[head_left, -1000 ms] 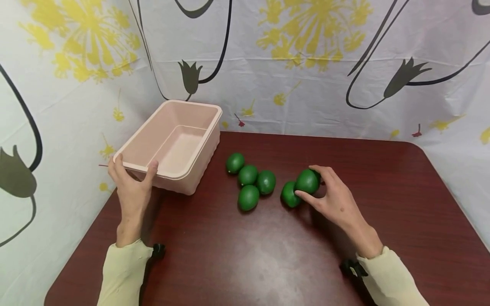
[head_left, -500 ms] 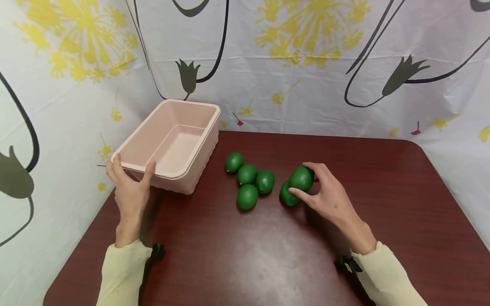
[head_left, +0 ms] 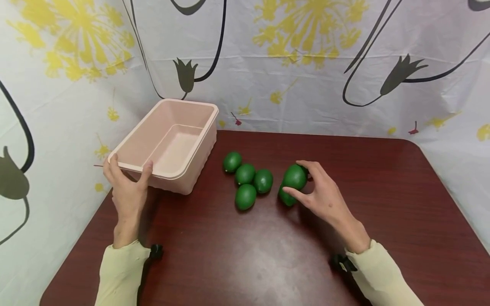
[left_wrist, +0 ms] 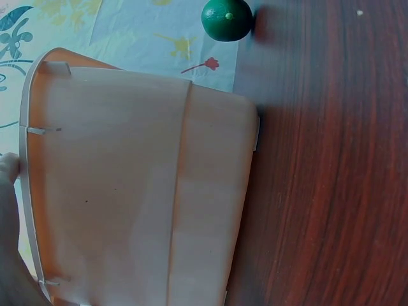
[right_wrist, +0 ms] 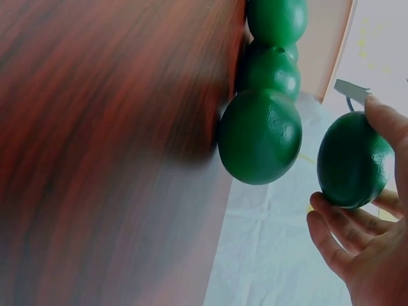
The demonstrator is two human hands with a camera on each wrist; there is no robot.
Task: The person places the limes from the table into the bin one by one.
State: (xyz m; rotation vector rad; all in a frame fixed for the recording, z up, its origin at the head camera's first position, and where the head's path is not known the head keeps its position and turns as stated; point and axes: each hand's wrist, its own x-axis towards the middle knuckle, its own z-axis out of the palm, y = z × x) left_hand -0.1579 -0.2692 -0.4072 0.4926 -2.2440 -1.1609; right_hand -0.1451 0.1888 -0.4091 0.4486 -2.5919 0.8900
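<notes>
In the head view my right hand [head_left: 325, 195] pinches a green lime [head_left: 294, 176] between thumb and fingers. Behind and below it, partly hidden, a second lime [head_left: 288, 197] lies on the table. The right wrist view shows the held lime [right_wrist: 352, 159] raised off the tabletop, apart from the row of others. My left hand [head_left: 128, 191] grips the near rim of a pale pink plastic bin [head_left: 199, 157], its fingers at the left corner and the thumb farther right. From the left wrist camera, the bin's outer wall [left_wrist: 121, 172] fills much of the view.
Several more limes [head_left: 245, 174] lie clustered between the bin and my right hand. The dark red wooden table [head_left: 229, 255] reaches back to a patterned white cloth [head_left: 306, 102]. More cloth hangs at the left, close to the bin.
My right hand has moved left with the lime in it, covering more of the lime beneath. My left hand stays on the bin's rim; the whole view has shifted slightly.
</notes>
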